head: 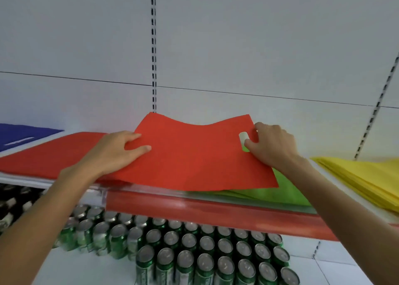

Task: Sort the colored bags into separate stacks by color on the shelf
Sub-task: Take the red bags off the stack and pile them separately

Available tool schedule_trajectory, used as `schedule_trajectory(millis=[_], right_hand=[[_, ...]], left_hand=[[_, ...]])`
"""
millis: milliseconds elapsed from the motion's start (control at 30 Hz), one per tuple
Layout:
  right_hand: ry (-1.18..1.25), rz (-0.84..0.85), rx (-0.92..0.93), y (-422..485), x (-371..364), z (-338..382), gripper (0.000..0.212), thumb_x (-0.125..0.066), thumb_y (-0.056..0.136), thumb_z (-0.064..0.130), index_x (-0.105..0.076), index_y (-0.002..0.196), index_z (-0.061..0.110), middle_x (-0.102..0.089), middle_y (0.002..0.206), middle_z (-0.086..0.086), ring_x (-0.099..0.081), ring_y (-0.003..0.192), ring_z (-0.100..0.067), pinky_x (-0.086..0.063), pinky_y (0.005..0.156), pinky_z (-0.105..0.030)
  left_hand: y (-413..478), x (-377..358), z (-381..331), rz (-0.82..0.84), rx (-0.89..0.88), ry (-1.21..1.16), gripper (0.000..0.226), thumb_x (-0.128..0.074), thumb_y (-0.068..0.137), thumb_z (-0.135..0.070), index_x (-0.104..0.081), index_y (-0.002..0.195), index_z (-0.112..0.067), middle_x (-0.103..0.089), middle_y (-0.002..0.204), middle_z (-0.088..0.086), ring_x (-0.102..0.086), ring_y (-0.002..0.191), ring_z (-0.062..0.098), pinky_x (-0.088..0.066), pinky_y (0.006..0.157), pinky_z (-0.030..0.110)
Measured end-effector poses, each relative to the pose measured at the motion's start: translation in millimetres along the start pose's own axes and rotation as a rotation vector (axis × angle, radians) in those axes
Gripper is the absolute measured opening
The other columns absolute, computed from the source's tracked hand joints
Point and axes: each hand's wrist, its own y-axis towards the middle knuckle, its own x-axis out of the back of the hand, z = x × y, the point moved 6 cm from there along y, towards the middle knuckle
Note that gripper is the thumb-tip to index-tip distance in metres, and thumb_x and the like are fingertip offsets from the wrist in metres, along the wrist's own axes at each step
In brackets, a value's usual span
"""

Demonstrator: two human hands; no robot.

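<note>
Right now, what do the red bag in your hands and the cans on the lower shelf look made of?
The red bag: likely thin non-woven fabric, matte. It sags in a soft wave between the left hand and right hand, shows no gloss, and has a cut-out handle slot. The cans: metal, probably aluminium, with dull silver tops and glossy green printed sides.

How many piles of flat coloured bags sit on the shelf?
4: blue pile left, red pile beside it, green pile under the held red bag, yellow pile right; more may be hidden.

One head-worn camera faces the shelf (pixel 216 211) close up (wide-angle, edges bowed), looking forward and slightly down.
</note>
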Motion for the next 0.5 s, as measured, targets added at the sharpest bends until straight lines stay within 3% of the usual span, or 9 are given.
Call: schedule_trajectory(millis=[133, 500], right_hand=[[0.033, -0.047, 0.066, 10.0, -7.7, 74.7, 0.040, -0.042, 0.094, 0.042, -0.055, 0.107, 0.007, -0.062, 0.101, -0.014, -0.058, 0.094, -0.035, -0.036, 0.071, -0.034], [0.044, 0.036, 0.037, 16.2, -66.4, 240.5, 0.037, -0.041, 0.096, 0.041, -0.050, 0.107, 0.007, -0.061, 0.109, -0.015, -0.057, 0.100, -0.035, -0.036, 0.072, -0.036]], left_hand=[[0.1, 28.5, 69.7, -0.068, 0.087, -0.015, 0.057, -0.060, 0.084, -0.043, -0.052, 0.133, -0.015, -0.046, 0.141, 0.002, -0.042, 0.130, 0.019, -0.029, 0.105, 0.028], [25.9, 85.1, 226.4, 0.038, 0.171, 0.025, 0.056, -0.060, 0.086, -0.040, -0.048, 0.135, -0.016, -0.046, 0.141, 0.005, -0.041, 0.130, 0.023, -0.033, 0.105, 0.034]])
